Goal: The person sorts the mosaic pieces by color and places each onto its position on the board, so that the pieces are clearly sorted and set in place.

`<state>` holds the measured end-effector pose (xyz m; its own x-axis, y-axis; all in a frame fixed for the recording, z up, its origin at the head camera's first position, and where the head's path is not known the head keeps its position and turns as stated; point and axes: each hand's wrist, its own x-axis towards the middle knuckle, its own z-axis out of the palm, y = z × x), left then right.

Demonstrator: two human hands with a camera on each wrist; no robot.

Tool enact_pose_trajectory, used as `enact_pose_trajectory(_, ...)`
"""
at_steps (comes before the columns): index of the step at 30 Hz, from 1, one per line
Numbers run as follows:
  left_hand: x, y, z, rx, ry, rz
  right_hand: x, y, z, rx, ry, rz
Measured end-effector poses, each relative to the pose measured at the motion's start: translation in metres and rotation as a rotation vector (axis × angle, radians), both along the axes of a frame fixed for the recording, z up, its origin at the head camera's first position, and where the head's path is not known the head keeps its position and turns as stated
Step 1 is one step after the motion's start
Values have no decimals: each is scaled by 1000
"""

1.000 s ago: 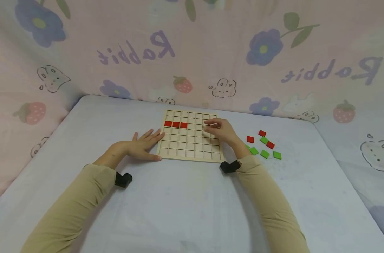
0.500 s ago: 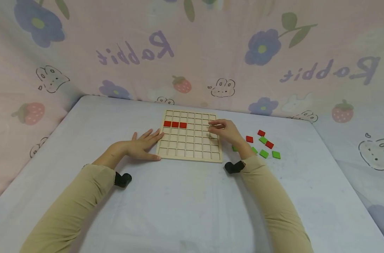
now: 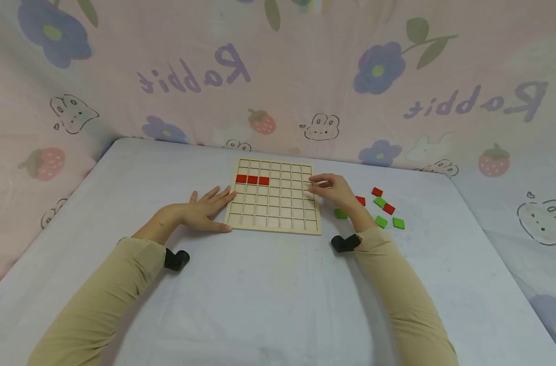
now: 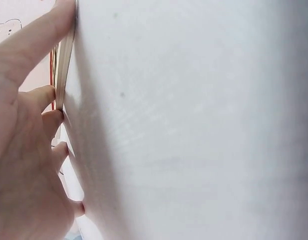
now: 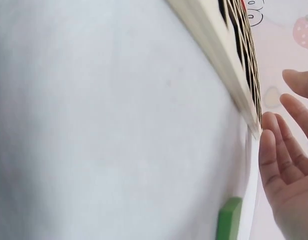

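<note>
A square wooden grid board (image 3: 273, 231) lies on the table, with three red square tiles (image 3: 252, 180) side by side in one row at its left. My left hand (image 3: 201, 212) is spread beside the board, fingertips and thumb at its left edge; the left wrist view shows the thumb against the board's side. Over the board's right edge hovers my right hand (image 3: 336, 192). In the right wrist view its thumb and forefinger stand apart with nothing between them. A green tile (image 3: 341, 213) lies just below that hand, and the right wrist partly covers the tiles behind it.
Several loose tiles lie to the right of the board, among them a red tile (image 3: 377, 191) and a green tile (image 3: 399, 223). A printed fabric backdrop (image 3: 287, 91) rises behind the white table (image 3: 259, 300).
My right hand has drawn back to the right, from over the grid cells to the board's right edge. The left hand stays at the left edge, and the three red tiles have not moved.
</note>
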<state>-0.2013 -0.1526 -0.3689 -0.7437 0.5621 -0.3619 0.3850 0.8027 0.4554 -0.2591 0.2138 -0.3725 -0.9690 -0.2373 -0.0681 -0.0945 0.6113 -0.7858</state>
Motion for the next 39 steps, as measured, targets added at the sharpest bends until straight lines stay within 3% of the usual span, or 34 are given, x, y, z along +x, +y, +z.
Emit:
enact_pose_trajectory(26,0,0,1,4,-1,-2,8,32,-2,36,-30,-76)
enact_pose_trajectory(39,-1,-1,-1,9,-2,0,12,48,0,43,-35,-70)
